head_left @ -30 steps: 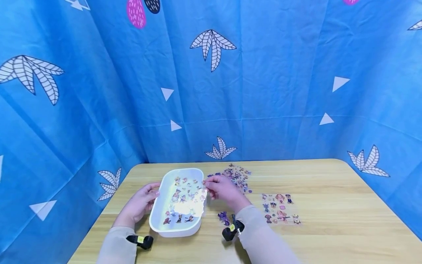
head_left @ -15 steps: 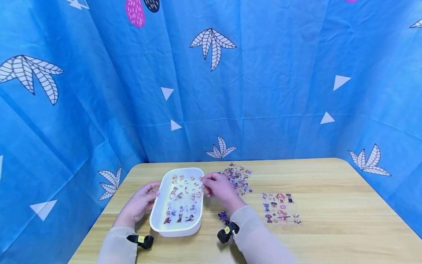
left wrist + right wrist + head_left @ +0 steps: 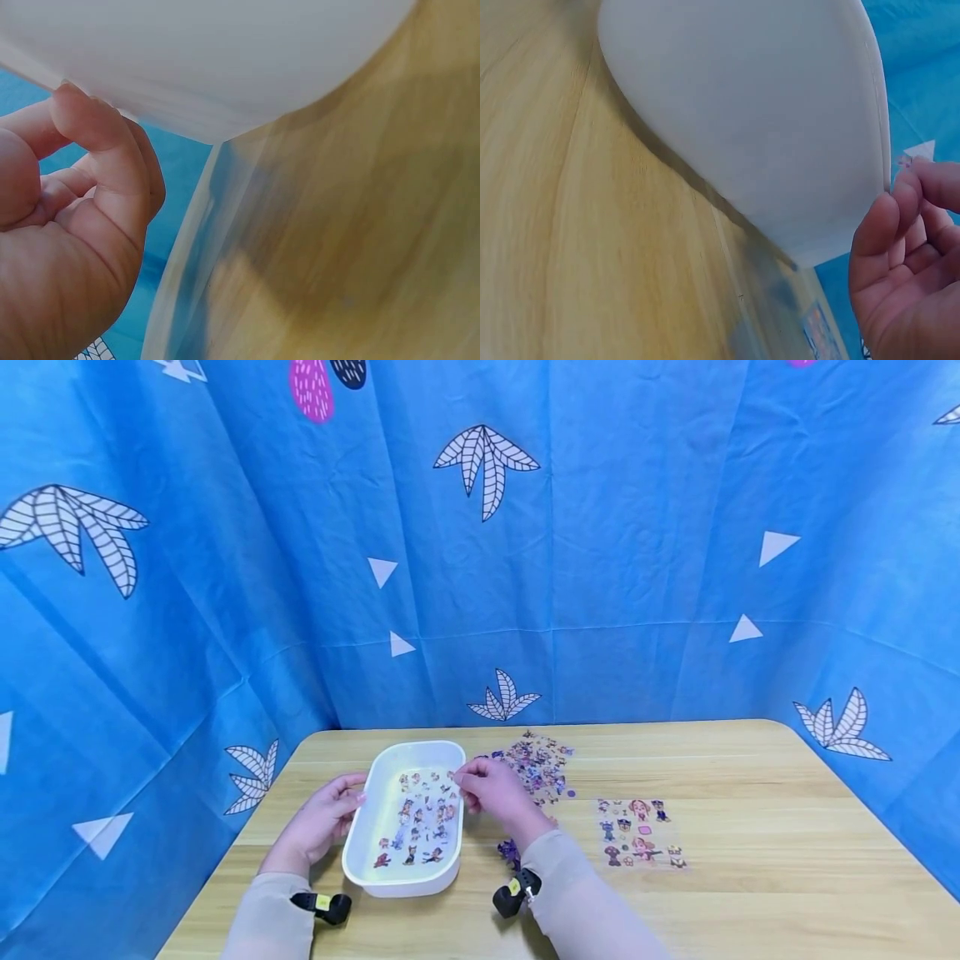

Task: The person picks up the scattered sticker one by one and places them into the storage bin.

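Observation:
A white plastic basin (image 3: 401, 885) sits on the left part of the table. My left hand (image 3: 318, 820) grips its left side, fingers and thumb at the rim; the left wrist view shows these curled fingers (image 3: 112, 142) against the white wall. A clear sheet of small cartoon dog stickers (image 3: 431, 814) is inside the basin, towards its right side. My right hand (image 3: 497, 793), at the right rim, pinches the sheet's upper right corner between thumb and fingers. A tiny bit of the clear sheet (image 3: 905, 160) shows above those fingertips in the right wrist view.
A heap of purple stickers (image 3: 536, 760) lies behind my right hand. Another clear sticker sheet (image 3: 641, 835) lies flat to the right. Loose purple pieces (image 3: 508, 852) lie by my right wrist. A blue patterned curtain (image 3: 622, 552) encloses the wooden table (image 3: 750, 827).
My right hand has moved slightly left along the basin's rim. The sheet it pinches, earlier glaring and overlapping the rim, now sits further inside. My left hand stays at its side.

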`<state>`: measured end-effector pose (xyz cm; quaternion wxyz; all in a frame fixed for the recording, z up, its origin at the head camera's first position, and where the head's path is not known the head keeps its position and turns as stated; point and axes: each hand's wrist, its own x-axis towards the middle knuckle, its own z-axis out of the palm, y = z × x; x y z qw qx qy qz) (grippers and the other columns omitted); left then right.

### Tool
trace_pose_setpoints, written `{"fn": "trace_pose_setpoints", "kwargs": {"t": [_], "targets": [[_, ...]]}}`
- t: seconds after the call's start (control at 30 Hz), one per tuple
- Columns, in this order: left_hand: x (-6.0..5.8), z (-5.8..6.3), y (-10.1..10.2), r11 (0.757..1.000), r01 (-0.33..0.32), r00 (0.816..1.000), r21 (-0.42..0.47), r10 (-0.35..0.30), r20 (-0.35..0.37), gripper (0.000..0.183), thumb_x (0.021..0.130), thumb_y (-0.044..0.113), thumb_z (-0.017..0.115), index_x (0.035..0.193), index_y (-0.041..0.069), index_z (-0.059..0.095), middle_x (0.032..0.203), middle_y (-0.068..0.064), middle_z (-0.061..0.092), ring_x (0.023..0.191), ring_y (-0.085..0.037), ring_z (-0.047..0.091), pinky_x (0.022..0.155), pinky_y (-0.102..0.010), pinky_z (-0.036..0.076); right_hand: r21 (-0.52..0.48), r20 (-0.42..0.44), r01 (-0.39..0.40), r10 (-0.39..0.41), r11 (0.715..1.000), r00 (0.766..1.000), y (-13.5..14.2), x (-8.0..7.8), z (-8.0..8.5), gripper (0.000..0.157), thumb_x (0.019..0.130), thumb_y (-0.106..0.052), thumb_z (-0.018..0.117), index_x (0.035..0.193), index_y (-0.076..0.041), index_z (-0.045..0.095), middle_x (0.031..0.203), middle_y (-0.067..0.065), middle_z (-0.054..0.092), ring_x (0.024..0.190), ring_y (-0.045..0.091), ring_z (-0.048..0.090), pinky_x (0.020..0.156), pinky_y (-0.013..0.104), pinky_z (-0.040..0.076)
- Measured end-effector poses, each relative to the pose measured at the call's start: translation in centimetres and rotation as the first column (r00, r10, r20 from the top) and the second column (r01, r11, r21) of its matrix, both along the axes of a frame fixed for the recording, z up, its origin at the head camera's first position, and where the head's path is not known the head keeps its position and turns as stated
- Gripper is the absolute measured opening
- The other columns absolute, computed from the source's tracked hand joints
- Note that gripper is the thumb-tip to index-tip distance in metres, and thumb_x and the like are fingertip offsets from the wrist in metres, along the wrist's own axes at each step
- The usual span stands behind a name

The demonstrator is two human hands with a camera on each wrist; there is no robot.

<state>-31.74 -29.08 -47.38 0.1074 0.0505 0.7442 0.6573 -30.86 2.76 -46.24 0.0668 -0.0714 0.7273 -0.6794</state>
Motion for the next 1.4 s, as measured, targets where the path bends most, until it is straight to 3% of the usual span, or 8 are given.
{"fn": "trace_pose_setpoints", "kwargs": {"t": [0.17, 0.43, 0.6, 0.9, 1.07, 1.23, 1.4], "targets": [[0.1, 0.0, 0.0, 1.0, 0.003, 1.0, -0.003, -0.003, -0.002, 0.05, 0.104, 0.011, 0.056, 0.148, -0.003, 0.038, 0.112, -0.014, 0.06, 0.088, -0.019, 0.064, 0.071, -0.028, 0.056, 0.042, 0.003, -0.007, 0.007, 0.999, 1.0, 0.0, 0.1, -0.2, 0.012, 0.096, -0.025, 0.069, 0.1, -0.016, 0.074, 0.076, 0.007, 0.062, 0.067, 0.017, 0.057, 0.067, 0.035, 0.055], [0.2, 0.2, 0.1, 1.0, 0.0, 1.0, -0.003, 0.0, -0.001, 0.051, 0.104, 0.011, 0.056, 0.149, -0.003, 0.037, 0.111, -0.013, 0.061, 0.089, -0.018, 0.064, 0.073, -0.028, 0.056, 0.028, 0.022, -0.012, 0.011, 1.0, 1.0, 0.3, 0.0, -0.1, 0.025, 0.097, -0.025, 0.067, 0.112, -0.005, 0.072, 0.079, 0.005, 0.062, 0.072, 0.018, 0.057, 0.068, 0.034, 0.056], [0.3, 0.1, 0.1, 1.0, -0.012, 1.0, -0.003, 0.012, 0.011, 0.05, 0.104, 0.011, 0.056, 0.148, -0.003, 0.038, 0.112, -0.014, 0.061, 0.09, -0.019, 0.065, 0.073, -0.029, 0.057, 0.038, 0.013, -0.029, 0.029, 0.999, 0.999, 0.9, -0.1, 0.1, 0.024, 0.097, -0.027, 0.067, 0.111, -0.007, 0.072, 0.082, 0.008, 0.063, 0.072, 0.018, 0.057, 0.068, 0.034, 0.056], [0.2, 0.2, 0.2, 1.0, -0.006, 1.0, 0.006, 0.006, 0.003, 0.05, 0.104, 0.01, 0.056, 0.148, -0.004, 0.037, 0.113, -0.015, 0.061, 0.091, -0.02, 0.065, 0.074, -0.029, 0.057, 0.096, -0.052, -0.02, 0.026, 0.995, 0.998, 3.6, -0.7, 0.3, 0.022, 0.098, -0.033, 0.067, 0.11, -0.016, 0.073, 0.089, 0.013, 0.065, 0.073, 0.02, 0.058, 0.071, 0.041, 0.054], [0.1, 0.1, 0.1, 1.0, 0.003, 1.0, 0.002, -0.003, -0.003, 0.051, 0.104, 0.011, 0.056, 0.149, -0.003, 0.037, 0.113, -0.015, 0.061, 0.091, -0.019, 0.065, 0.074, -0.029, 0.057, 0.093, -0.036, -0.014, 0.018, 0.996, 0.999, 5.3, -0.8, 0.5, 0.021, 0.098, -0.034, 0.066, 0.11, -0.017, 0.072, 0.093, 0.019, 0.064, 0.073, 0.023, 0.057, 0.073, 0.046, 0.053], [0.1, 0.1, 0.1, 1.0, 0.002, 1.0, 0.005, -0.002, 0.004, 0.051, 0.104, 0.01, 0.056, 0.149, -0.004, 0.037, 0.112, -0.013, 0.062, 0.089, -0.018, 0.065, 0.072, -0.028, 0.057, 0.107, -0.02, 0.001, 0.001, 0.994, 1.0, 6.6, -1.1, 0.4, 0.027, 0.097, -0.034, 0.067, 0.115, -0.015, 0.072, 0.097, 0.015, 0.063, 0.08, 0.027, 0.058, 0.075, 0.041, 0.053], [0.2, 0.3, 0.1, 1.0, 0.0, 1.0, 0.004, 0.0, 0.005, 0.051, 0.103, 0.01, 0.056, 0.149, -0.004, 0.037, 0.111, -0.013, 0.062, 0.089, -0.018, 0.065, 0.073, -0.028, 0.057, 0.049, 0.017, 0.006, -0.006, 0.999, 1.0, 7.9, -0.9, 0.7, 0.026, 0.097, -0.029, 0.068, 0.118, -0.013, 0.071, 0.103, 0.016, 0.063, 0.085, 0.029, 0.058, 0.079, 0.041, 0.053]]}}
